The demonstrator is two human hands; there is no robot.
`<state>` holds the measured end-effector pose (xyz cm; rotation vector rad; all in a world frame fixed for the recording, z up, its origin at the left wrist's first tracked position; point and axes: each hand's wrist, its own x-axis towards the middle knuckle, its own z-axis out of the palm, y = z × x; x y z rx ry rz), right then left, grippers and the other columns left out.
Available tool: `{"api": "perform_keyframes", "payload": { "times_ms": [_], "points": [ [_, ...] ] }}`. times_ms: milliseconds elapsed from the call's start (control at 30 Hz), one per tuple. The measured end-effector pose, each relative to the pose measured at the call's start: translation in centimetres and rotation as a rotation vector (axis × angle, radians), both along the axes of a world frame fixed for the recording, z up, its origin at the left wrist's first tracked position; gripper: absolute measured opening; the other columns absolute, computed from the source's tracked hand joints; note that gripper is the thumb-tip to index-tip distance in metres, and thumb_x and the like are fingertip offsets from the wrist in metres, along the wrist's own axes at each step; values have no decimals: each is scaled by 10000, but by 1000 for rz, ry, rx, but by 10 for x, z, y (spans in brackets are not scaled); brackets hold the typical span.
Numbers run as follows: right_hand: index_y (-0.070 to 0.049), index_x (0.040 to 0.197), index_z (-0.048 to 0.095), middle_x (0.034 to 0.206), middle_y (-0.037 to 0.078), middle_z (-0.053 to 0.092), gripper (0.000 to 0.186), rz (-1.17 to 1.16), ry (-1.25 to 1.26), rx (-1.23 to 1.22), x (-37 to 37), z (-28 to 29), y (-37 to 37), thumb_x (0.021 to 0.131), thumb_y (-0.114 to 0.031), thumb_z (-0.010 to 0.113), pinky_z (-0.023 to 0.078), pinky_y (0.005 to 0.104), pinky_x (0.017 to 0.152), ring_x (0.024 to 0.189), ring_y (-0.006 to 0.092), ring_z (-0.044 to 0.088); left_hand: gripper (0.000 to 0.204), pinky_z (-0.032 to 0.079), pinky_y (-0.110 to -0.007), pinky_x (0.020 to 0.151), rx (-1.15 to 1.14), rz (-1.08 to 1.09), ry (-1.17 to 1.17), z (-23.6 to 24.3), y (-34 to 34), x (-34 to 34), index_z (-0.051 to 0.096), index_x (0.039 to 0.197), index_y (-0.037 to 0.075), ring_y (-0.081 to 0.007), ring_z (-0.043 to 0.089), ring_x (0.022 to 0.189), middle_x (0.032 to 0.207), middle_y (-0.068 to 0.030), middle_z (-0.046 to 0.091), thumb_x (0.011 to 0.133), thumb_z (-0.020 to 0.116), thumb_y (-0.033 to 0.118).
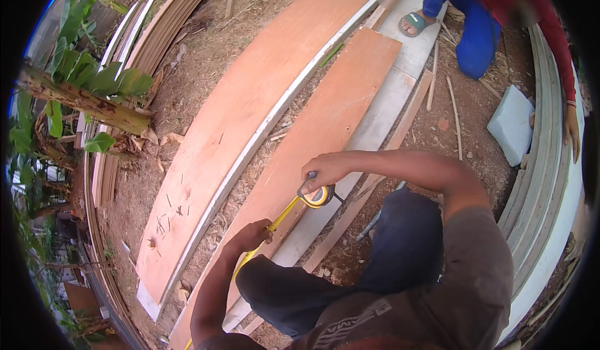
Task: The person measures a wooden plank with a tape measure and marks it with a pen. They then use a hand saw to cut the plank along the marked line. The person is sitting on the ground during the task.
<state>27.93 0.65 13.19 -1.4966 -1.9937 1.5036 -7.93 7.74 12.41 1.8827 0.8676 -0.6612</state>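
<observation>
My right hand (pixel 326 169) grips a yellow-and-black tape measure (pixel 320 196) above a long plywood strip (pixel 325 122). From its case the yellow blade (pixel 287 214) runs down to the left. My left hand (pixel 251 234) has its fingers closed on that blade, low over the same strip. Past my left hand the blade bends toward my knee and shows again at the lower edge. Beneath the plywood strip lies a white board (pixel 381 122), sticking out along its right side.
A wider plywood board (pixel 250 81) with scattered nails (pixel 164 222) lies left. A co-worker's sandalled foot (pixel 414 24) is on the far white board. Right are a pale block (pixel 511 125) and stacked long boards (pixel 542 156). A plant trunk (pixel 87 97) and stacked planks (pixel 164 28) stand left.
</observation>
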Motion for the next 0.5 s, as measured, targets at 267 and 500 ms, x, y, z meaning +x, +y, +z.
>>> {"api": "perform_keyframes", "payload": {
  "times_ms": [267, 500],
  "points": [
    [-60, 986, 692, 701, 92, 634, 580, 28, 21, -240, -99, 35, 82, 862, -626, 676, 353, 315, 451, 513, 150, 524, 241, 544, -370, 797, 376, 397, 23, 2, -51, -241, 696, 993, 17, -234, 718, 851, 880, -126, 732, 983, 570, 222],
    [-92, 1075, 726, 663, -19, 548, 549, 29, 131, -340, -137, 71, 83, 939, -613, 620, 318, 270, 460, 541, 97, 460, 239, 524, -329, 665, 584, 773, 1, 32, -111, -300, 698, 992, 15, -197, 671, 708, 822, -123, 701, 986, 590, 228]
  ]
}}
